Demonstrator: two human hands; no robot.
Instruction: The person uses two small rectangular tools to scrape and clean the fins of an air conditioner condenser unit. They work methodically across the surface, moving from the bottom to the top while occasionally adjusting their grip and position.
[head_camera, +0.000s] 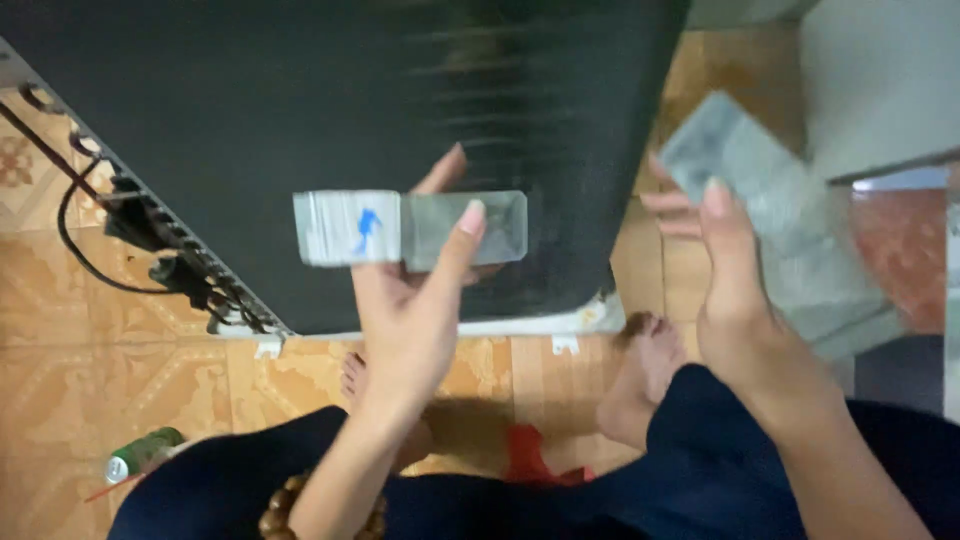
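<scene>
Left hand: the left hand (415, 300) sits at centre frame, raised, fingers closed on a flat clear sheet (410, 228); thumb behind, index finger across the front face.
Clear sheet: rectangular, held level at centre frame in front of the dark panel (300, 120). Its left half is covered by a whitish liner bearing a small blue mark; its right half is transparent.
Right hand: the right hand (735, 290) is at right of centre, palm turned inward, fingers extended upward and loosely spread. Its fingertips meet the lower edge of a grey sheet (770, 215); motion blur prevents telling whether the fingers grip it.
Grey sheet: pale, translucent, tilted, running from upper right of centre down toward the right edge; heavily blurred.
Hand spacing: the two hands are well apart, each at its own sheet.
Dark panel: large, flat, black, fills the upper left and centre of the frame, with a white strip along its lower edge.
Cables: black cables (90, 215) and clips run along the panel's slanted left edge.
Floor: orange patterned tiles (60, 330), lower left.
Can: a green can (143, 452) lies on its side at lower left.
Feet: bare feet (645, 385) rest on the tiles below the panel.
Bracelet: a wooden bead bracelet (285, 510) circles the left wrist at the bottom edge.
</scene>
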